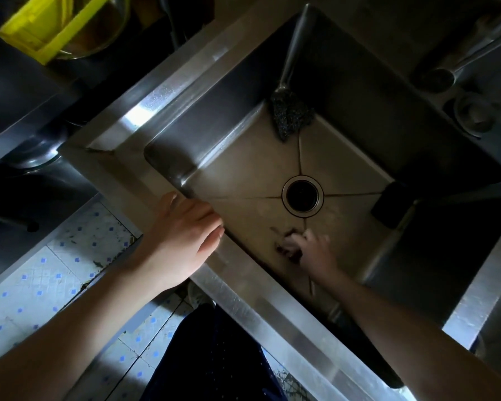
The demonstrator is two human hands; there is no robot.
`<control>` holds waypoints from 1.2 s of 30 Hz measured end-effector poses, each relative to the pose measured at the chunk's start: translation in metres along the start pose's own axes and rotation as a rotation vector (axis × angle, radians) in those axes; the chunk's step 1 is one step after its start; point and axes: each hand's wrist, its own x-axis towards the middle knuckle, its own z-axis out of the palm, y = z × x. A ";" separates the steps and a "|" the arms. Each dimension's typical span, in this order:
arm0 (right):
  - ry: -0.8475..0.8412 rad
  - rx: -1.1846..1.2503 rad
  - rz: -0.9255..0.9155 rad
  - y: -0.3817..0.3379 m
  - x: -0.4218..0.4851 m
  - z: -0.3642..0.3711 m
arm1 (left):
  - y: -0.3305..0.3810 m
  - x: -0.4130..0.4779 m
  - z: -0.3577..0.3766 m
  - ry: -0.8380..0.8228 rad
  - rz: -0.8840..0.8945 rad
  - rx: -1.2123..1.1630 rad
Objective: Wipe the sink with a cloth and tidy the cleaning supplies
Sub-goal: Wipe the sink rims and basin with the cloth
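Down in the sink [243, 169], the blurred right hand [313, 250] meets dark grime [282, 250], grip unclear; the left hand [182, 235] rests relaxed on its rim.

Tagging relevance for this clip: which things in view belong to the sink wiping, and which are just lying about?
Job: stainless steel sink; right hand on its floor, over dark smears; left hand resting on its rim; wire-mesh scrubber with metal handle.
Lying about: yellow plastic bin; clear glass bowl; metal tap.
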 end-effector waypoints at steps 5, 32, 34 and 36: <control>0.011 -0.122 -0.354 -0.024 -0.016 0.016 | -0.009 -0.004 0.003 0.002 0.002 -0.099; 0.033 -0.107 -0.366 -0.219 0.154 -0.053 | -0.089 0.006 -0.018 -0.059 -0.383 -0.071; 0.028 -0.074 -0.406 -0.208 0.144 -0.052 | -0.088 0.006 -0.017 -0.078 -0.392 -0.048; 0.006 -0.077 -0.431 -0.192 0.126 -0.050 | -0.087 0.006 -0.018 -0.084 -0.387 -0.028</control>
